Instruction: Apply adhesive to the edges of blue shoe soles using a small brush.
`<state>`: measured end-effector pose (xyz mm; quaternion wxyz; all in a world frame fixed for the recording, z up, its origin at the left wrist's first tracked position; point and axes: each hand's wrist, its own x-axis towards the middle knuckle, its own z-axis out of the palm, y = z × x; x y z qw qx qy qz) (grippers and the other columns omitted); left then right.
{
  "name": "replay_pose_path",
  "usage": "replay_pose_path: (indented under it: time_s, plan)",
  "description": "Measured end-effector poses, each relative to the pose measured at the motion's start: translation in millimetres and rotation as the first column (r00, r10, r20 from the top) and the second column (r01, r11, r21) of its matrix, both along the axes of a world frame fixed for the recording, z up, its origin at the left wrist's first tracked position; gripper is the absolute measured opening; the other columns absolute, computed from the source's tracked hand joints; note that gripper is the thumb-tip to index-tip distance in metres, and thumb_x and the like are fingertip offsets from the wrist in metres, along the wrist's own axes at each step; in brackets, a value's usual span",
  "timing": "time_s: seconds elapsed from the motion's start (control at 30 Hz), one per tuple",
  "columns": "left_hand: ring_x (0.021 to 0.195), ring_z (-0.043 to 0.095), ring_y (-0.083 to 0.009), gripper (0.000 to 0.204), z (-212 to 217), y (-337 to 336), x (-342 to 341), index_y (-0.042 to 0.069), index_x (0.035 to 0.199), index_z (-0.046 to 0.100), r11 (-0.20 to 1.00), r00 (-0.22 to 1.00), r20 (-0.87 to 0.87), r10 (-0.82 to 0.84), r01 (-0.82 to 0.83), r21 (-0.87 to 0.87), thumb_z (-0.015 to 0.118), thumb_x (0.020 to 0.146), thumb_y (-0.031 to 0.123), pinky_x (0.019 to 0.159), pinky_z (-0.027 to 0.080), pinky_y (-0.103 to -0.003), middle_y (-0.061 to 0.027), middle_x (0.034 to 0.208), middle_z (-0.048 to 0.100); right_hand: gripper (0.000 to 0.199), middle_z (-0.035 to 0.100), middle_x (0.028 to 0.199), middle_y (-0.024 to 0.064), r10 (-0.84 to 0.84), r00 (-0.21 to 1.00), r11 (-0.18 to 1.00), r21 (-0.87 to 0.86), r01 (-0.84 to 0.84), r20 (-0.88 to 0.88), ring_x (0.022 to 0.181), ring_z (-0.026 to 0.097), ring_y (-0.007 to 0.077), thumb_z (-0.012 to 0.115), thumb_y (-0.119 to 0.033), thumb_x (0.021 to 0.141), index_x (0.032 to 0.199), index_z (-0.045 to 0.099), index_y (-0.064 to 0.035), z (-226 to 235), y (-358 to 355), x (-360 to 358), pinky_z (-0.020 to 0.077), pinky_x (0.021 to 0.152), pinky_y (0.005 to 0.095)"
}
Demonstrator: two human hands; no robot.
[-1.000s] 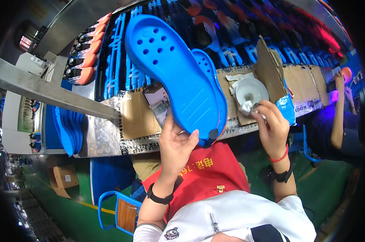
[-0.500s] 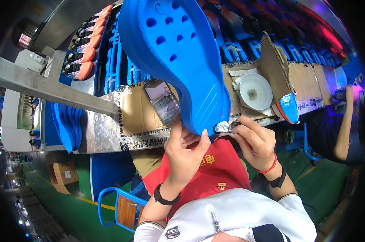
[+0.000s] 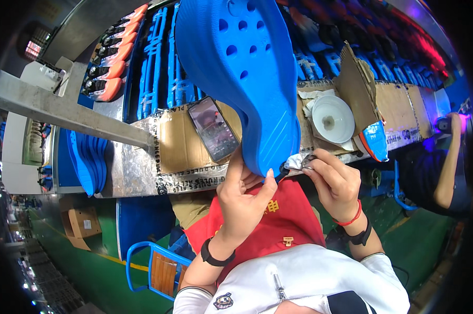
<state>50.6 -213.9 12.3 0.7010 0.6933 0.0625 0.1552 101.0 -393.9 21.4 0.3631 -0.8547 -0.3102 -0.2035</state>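
A large blue foam clog with round vent holes stands in front of me, its toe end at the top of the view. My left hand grips its heel end, the thumb pressing the near edge and the fingers behind. Pinched in my right hand is a small tool wrapped in white material, its kind unclear. The tool's dark tip is at the right side of the heel; I cannot tell whether it touches. To the left of the clog lies a phone with a lit screen.
A white bowl sits right of the clog, beside an upright cardboard flap. Stacked blue clogs stand at the bench's left end, near a metal bar. Orange shoes line a rack. Another person's arm is at far right.
The clog has shifted right and slightly up, showing more of the phone. My right hand and the wrapped tool have moved slightly right. My left hand keeps its grip on the heel.
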Motion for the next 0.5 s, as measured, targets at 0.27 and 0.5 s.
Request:
replay_pose_path:
  time_s: [0.27, 0.5]
  plan:
    - [0.093, 0.068, -0.0185, 0.060, -0.5, 2.9, 8.7, -0.007, 0.136, 0.038, 1.000, 1.000, 0.007, -0.005, 0.005, 0.015, 0.064, 0.082, -0.006, 0.083, 0.055, -0.031, -0.0164, 0.102, 0.067, 0.021, 0.067, 0.092, 0.0158, -0.018, 1.000, 1.000, 0.021, 0.018, 0.001, 0.061, 0.065, 0.0262, 0.077, 0.001, 0.069, 0.086, 0.064, 0.0003, -1.6, -0.6, 7.7, 0.0506, 0.052, 0.0305]
    - [0.092, 0.065, -0.0167, 0.056, 10.1, 0.2, 8.9, -0.007, 0.132, 0.039, 0.997, 1.000, -0.023, 0.004, -0.002, 0.080, 0.065, 0.082, -0.007, 0.079, 0.056, -0.029, -0.0163, 0.106, 0.065, 0.020, 0.067, 0.091, 0.0156, 0.012, 1.000, 0.999, 0.031, -0.011, -0.015, 0.063, 0.066, 0.0298, 0.076, 0.000, 0.070, 0.085, 0.065, -0.0018, 6.7, -2.5, 5.4, 0.0516, 0.053, 0.0325]
